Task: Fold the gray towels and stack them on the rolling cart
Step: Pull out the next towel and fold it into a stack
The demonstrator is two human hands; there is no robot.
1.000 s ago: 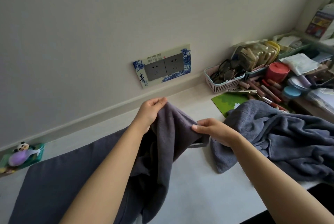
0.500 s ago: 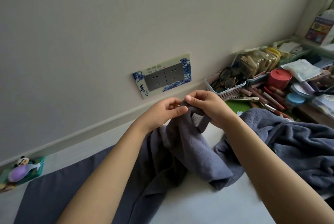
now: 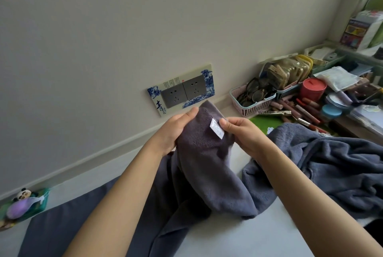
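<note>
Head view showed you holding one gray towel (image 3: 207, 165) up off the white surface (image 3: 248, 236), its top corner raised in front of the wall socket (image 3: 182, 91). Your left hand (image 3: 174, 130) gripped the towel's left edge, thumb laid over the cloth near the top. Your right hand (image 3: 242, 132) pinched the opposite edge right at the white label (image 3: 216, 130), thumb and fingers curled onto it. The towel's long axis ran from between your two hands down and toward you, its lower end draped onto the surface just beside the heap of other gray towels (image 3: 331, 169) on your right. Both hands sat at the same height, close together, each on its own edge. The likely next move was spreading them apart along that top edge to square it. The rolling cart was not in view.
</note>
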